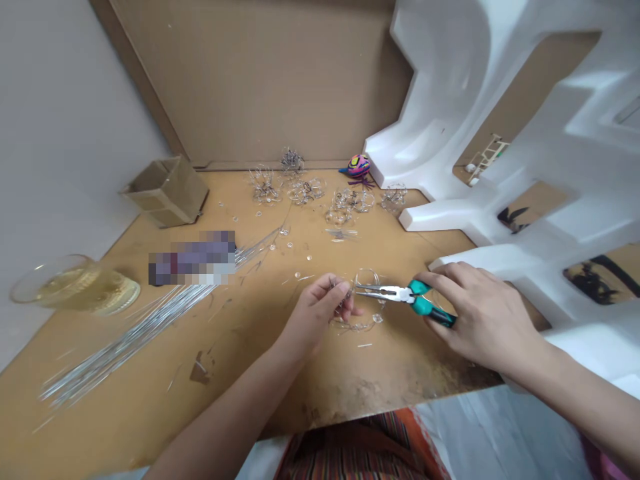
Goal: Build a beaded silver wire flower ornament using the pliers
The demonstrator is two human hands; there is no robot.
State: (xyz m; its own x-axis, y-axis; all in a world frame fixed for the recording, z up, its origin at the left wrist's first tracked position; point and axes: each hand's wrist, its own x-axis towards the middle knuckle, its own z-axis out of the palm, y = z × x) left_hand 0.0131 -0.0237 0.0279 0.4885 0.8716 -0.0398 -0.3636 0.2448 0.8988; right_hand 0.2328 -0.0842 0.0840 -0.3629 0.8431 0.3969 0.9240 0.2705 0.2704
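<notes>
Above the near edge of the yellowish-brown tabletop point(125, 413), our left hand point(320, 305) is pinching the beaded wire piece point(377, 319) in its fingertips; its thin, pale wire is curving in loose loops and carrying small clear beads; our right hand point(483, 313) is clasping the teal-and-black handles of the pliers point(397, 294), whose silvery, tapering tips are pointing at our left fingers; we are not managing to tell whether they are clamping wire.

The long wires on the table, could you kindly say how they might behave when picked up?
These wires look thin and loosely fanned, so they would probably splay or slip apart. Their straight run suggests springy stiffness.
</notes>
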